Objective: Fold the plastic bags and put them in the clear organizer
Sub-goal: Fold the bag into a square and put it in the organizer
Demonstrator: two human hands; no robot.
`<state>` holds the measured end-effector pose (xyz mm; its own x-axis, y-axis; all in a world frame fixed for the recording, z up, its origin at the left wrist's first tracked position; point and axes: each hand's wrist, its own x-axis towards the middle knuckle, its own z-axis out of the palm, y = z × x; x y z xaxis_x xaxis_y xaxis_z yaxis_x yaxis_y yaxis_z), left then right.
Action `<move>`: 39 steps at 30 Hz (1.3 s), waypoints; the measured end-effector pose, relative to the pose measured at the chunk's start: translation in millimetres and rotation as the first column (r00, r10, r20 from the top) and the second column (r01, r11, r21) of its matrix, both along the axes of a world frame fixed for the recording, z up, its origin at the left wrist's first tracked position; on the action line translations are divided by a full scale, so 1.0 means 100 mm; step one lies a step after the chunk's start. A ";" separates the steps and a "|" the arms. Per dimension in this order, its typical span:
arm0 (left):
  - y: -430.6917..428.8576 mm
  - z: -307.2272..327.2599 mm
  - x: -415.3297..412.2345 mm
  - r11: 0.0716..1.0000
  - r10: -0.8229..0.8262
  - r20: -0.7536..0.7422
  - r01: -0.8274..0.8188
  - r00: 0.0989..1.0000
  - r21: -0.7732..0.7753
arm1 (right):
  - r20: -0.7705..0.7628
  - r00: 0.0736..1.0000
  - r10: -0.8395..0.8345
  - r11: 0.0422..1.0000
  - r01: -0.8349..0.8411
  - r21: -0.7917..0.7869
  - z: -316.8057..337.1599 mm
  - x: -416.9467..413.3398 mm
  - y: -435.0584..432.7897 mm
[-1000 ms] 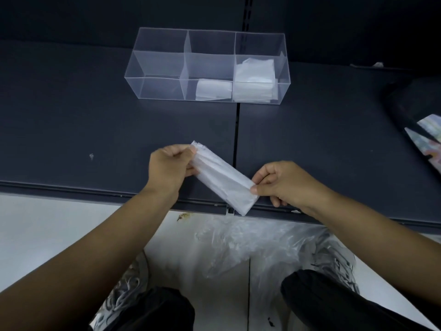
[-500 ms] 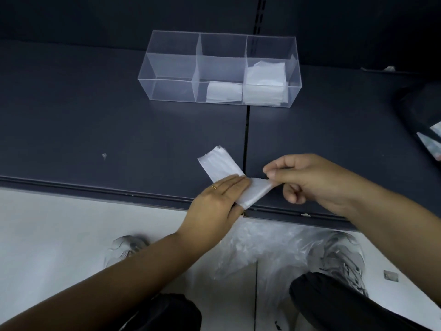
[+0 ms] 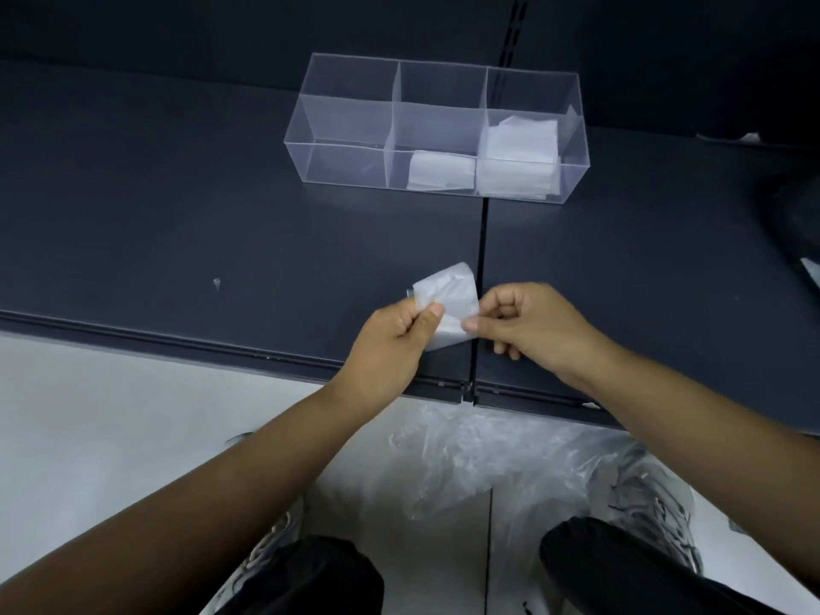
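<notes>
Left hand (image 3: 390,339) and right hand (image 3: 528,326) both pinch the folded plastic bag (image 3: 452,299), fingers and thumbs clamped on opposite edges, over the front of the dark shelf (image 3: 177,224). Clear organizer (image 3: 346,126) stands farther back, with folded bags in its middle and right compartments.

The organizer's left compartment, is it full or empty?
Empty. Left compartment shows only clear walls; folded bags lie in the middle and right ones.
</notes>
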<state>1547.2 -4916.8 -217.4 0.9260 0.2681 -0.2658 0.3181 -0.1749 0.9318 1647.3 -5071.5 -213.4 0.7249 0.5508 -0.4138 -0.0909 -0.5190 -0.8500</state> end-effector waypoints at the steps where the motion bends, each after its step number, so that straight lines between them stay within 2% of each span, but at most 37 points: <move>1: 0.01 0.00 0.02 0.998 0.045 -0.013 -0.045 0.999 -0.042 | 0.019 0.999 -0.037 0.999 0.037 -0.024 -0.02 0.00 0.03; 3: 0.05 -0.03 0.06 0.970 0.187 -0.049 -0.192 0.981 -0.148 | 0.033 0.997 -0.066 0.995 0.068 -0.070 -0.02 0.01 0.08; 4: 0.07 -0.04 0.06 0.954 0.258 -0.053 -0.263 0.965 -0.146 | 0.033 0.997 -0.071 0.993 0.074 -0.091 -0.02 0.02 0.10; 5: 0.10 -0.04 0.05 0.949 0.306 -0.031 -0.307 0.952 -0.067 | 0.034 0.997 -0.072 0.991 0.075 -0.108 -0.01 0.03 0.12; 7: 0.14 -0.05 -0.02 0.917 0.275 0.112 -0.296 0.955 0.267 | 0.046 0.997 -0.062 0.988 0.068 -0.142 0.00 0.04 0.15; 9: 0.12 -0.04 -0.05 0.793 0.070 0.283 -0.226 0.957 0.566 | 0.063 0.997 -0.052 0.983 0.063 -0.170 0.00 0.04 0.17; 10: 0.09 -0.06 -0.04 0.727 -0.059 0.300 -0.165 0.952 0.667 | 0.070 0.996 -0.046 0.982 0.058 -0.178 0.00 0.04 0.18; 11: 0.06 -0.11 -0.02 0.666 -0.174 0.255 -0.077 0.951 0.742 | 0.077 0.996 -0.038 0.981 0.052 -0.187 0.00 0.04 0.19; 13: 0.03 -0.21 0.01 0.540 -0.295 0.015 0.154 0.955 0.828 | 0.106 0.994 -0.016 0.977 0.038 -0.209 0.00 0.04 0.21; 14: 0.04 -0.26 0.00 0.468 -0.300 -0.094 0.233 0.949 0.853 | 0.126 0.992 -0.009 0.975 0.037 -0.218 0.01 0.03 0.21; 16: 0.08 -0.35 -0.03 0.375 -0.265 -0.201 0.292 0.943 0.880 | 0.192 0.981 0.009 0.971 0.037 -0.237 0.00 0.00 0.21; 20: 0.07 -0.38 -0.04 0.364 -0.209 -0.236 0.299 0.949 0.882 | 0.350 0.934 0.077 0.938 0.051 -0.343 -0.01 -0.17 0.21; 22: 0.04 -0.38 -0.04 0.346 -0.184 -0.264 0.314 0.947 0.884 | 0.405 0.913 0.056 0.938 0.091 -0.335 0.01 -0.23 0.23; 24: 0.00 -0.39 -0.05 0.350 -0.153 -0.277 0.315 0.948 0.882 | 0.429 0.903 0.007 0.948 0.131 -0.290 0.04 -0.25 0.27; 28: -0.08 -0.41 -0.09 0.393 -0.110 -0.253 0.276 0.961 0.877 | 0.364 0.931 -0.034 0.960 0.131 -0.246 0.04 -0.22 0.36; 31: -0.10 -0.37 -0.14 0.453 -0.108 -0.216 0.242 0.970 0.858 | 0.289 0.957 -0.032 0.973 0.096 -0.210 0.00 -0.23 0.34; 33: -0.09 -0.32 -0.14 0.535 -0.105 -0.181 0.209 0.978 0.819 | 0.252 0.967 -0.020 0.981 0.067 -0.180 -0.01 -0.24 0.32; 35: -0.02 -0.24 -0.10 0.690 -0.126 -0.163 0.205 0.978 0.695 | 0.270 0.961 0.055 0.987 -0.012 -0.161 0.06 -0.22 0.28; 37: 0.14 -0.07 -0.01 0.849 -0.193 -0.127 0.230 0.973 0.475 | 0.337 0.908 0.248 0.963 -0.193 -0.187 0.21 -0.16 0.23; 39: 0.30 0.13 0.08 0.893 -0.318 -0.105 0.335 0.942 0.300 | 0.411 0.785 0.463 0.885 -0.385 -0.263 0.39 -0.09 0.20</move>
<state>1554.8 -4886.5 -204.8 0.9627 0.0299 -0.2690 0.2400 -0.5538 0.7973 1638.5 -5051.4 -174.6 0.5582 0.8032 -0.2083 0.5404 -0.5424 -0.6433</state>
